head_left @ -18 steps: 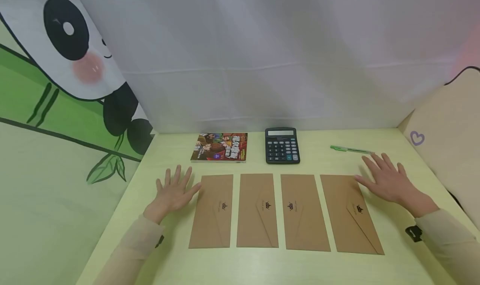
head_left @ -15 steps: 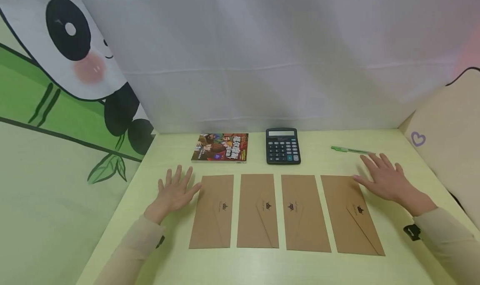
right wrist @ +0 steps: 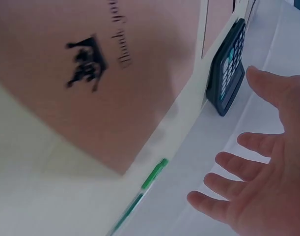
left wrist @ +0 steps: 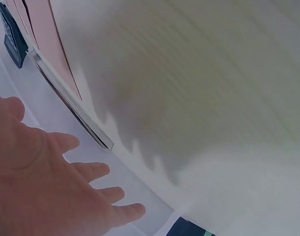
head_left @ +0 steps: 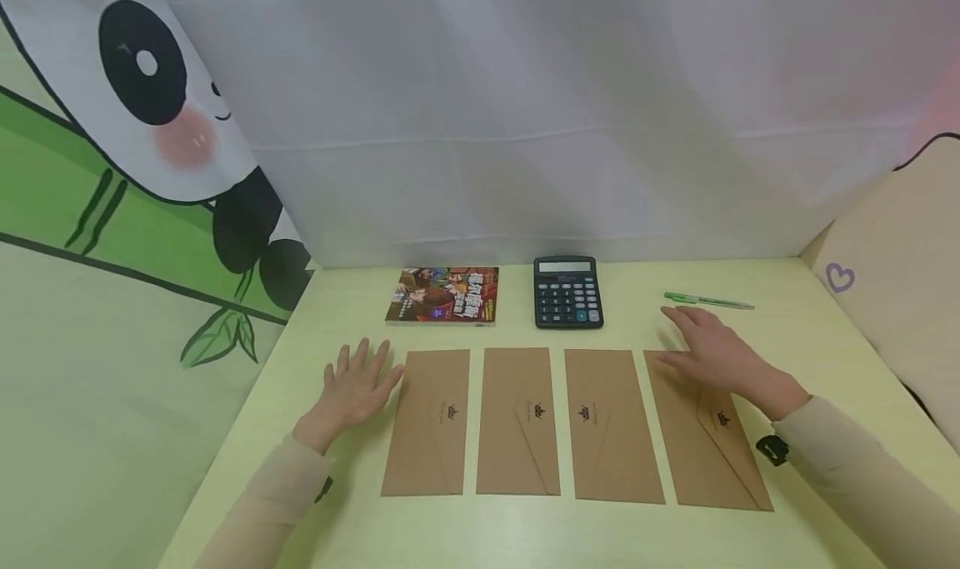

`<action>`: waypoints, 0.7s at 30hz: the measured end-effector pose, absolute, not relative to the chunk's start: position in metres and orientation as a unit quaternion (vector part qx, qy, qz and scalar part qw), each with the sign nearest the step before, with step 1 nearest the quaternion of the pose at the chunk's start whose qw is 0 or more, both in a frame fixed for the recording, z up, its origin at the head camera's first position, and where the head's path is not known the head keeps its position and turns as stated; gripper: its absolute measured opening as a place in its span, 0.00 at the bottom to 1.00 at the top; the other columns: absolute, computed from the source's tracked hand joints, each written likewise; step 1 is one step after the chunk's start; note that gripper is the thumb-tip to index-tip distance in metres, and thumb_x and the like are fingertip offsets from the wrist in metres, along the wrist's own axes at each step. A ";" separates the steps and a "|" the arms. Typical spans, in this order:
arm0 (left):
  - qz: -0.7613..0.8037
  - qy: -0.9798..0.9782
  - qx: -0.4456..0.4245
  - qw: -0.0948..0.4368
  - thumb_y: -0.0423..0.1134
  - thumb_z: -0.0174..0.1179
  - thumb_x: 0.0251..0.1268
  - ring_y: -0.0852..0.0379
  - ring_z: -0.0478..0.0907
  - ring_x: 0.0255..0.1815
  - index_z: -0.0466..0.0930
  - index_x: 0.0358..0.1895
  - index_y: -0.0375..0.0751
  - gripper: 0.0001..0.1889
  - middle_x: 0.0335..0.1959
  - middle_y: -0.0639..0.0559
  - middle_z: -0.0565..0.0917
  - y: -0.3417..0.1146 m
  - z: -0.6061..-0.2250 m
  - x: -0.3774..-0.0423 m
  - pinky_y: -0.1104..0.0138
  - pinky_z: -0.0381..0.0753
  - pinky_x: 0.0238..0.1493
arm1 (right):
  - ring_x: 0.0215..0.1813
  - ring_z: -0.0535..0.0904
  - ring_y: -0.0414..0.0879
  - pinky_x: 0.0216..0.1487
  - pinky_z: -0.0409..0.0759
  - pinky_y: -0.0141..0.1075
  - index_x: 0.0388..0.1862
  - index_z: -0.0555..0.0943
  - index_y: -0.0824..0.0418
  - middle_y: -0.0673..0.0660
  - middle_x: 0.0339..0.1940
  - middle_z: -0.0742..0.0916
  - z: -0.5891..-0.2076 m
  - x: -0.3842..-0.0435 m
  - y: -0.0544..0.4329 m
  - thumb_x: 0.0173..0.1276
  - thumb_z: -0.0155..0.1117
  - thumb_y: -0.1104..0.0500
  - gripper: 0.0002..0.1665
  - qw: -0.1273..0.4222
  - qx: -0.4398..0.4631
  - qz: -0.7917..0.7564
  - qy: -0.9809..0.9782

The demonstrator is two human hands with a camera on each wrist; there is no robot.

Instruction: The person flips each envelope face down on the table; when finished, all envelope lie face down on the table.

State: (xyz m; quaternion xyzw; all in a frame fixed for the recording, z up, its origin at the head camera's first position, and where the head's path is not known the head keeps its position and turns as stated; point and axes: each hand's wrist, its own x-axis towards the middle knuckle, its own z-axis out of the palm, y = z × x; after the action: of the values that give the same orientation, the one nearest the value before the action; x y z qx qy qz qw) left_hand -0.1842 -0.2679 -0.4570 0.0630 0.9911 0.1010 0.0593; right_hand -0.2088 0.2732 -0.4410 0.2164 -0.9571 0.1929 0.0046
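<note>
Several brown kraft envelopes lie in a row on the table in the head view, each with a small black crown print. Beside the leftmost envelope [head_left: 427, 436] is my left hand [head_left: 352, 398], fingers spread and holding nothing; its thumb is close to the envelope's upper left edge. My right hand [head_left: 720, 356] hovers over the top of the rightmost envelope [head_left: 716, 473], fingers extended and nothing in its grasp. Just beyond those fingers lies a green pen [head_left: 708, 301]. The right wrist view shows this empty hand [right wrist: 267, 172] apart from the envelope [right wrist: 95, 98] and the pen [right wrist: 154, 173].
A black calculator [head_left: 568, 294] sits behind the middle envelopes. To its left lies a book with a colourful cover [head_left: 444, 296]. White cloth [head_left: 487, 136] hangs along the table's back edge, and printed cloth [head_left: 97, 386] borders the left side.
My right hand has moved left, from the rightmost envelope's right edge to above its top part, uncovering the pen's tip. My left hand has hardly moved.
</note>
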 end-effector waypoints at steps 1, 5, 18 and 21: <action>0.103 0.991 0.063 0.061 0.64 0.31 0.72 0.25 0.37 0.70 0.49 0.75 0.37 0.39 0.72 0.28 0.46 -0.268 -0.458 -0.184 0.31 0.39 0.59 | 0.65 0.58 0.70 0.59 0.59 0.62 0.71 0.58 0.71 0.75 0.66 0.65 -0.439 -0.210 0.269 0.66 0.64 0.48 0.45 -0.003 0.215 0.192 -0.958; 0.116 0.989 0.061 0.074 0.62 0.32 0.74 0.23 0.43 0.68 0.51 0.74 0.37 0.38 0.71 0.27 0.49 -0.267 -0.460 -0.181 0.30 0.43 0.57 | 0.65 0.61 0.69 0.60 0.60 0.61 0.70 0.61 0.70 0.73 0.65 0.67 -0.435 -0.211 0.249 0.64 0.66 0.50 0.43 -0.017 0.218 0.187 -0.958; 0.119 0.989 0.073 0.058 0.59 0.46 0.71 0.28 0.61 0.58 0.60 0.69 0.28 0.38 0.62 0.26 0.63 -0.257 -0.463 -0.176 0.33 0.61 0.49 | 0.64 0.66 0.62 0.60 0.67 0.54 0.66 0.68 0.69 0.68 0.63 0.72 -0.437 -0.214 0.175 0.61 0.69 0.49 0.41 -0.027 0.262 0.146 -0.954; 0.122 0.989 0.075 0.045 0.58 0.49 0.69 0.30 0.64 0.55 0.64 0.66 0.25 0.37 0.59 0.26 0.66 -0.254 -0.464 -0.177 0.35 0.64 0.47 | 0.64 0.67 0.61 0.60 0.67 0.53 0.66 0.69 0.68 0.67 0.63 0.72 -0.439 -0.214 0.158 0.61 0.69 0.48 0.40 -0.027 0.276 0.140 -0.951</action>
State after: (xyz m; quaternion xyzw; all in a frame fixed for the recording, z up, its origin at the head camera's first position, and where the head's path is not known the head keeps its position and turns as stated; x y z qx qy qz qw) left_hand -0.1767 -0.2544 -0.4640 0.0746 0.9887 0.1221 0.0453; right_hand -0.2139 0.1578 -0.4388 0.2759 -0.9506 0.1398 -0.0270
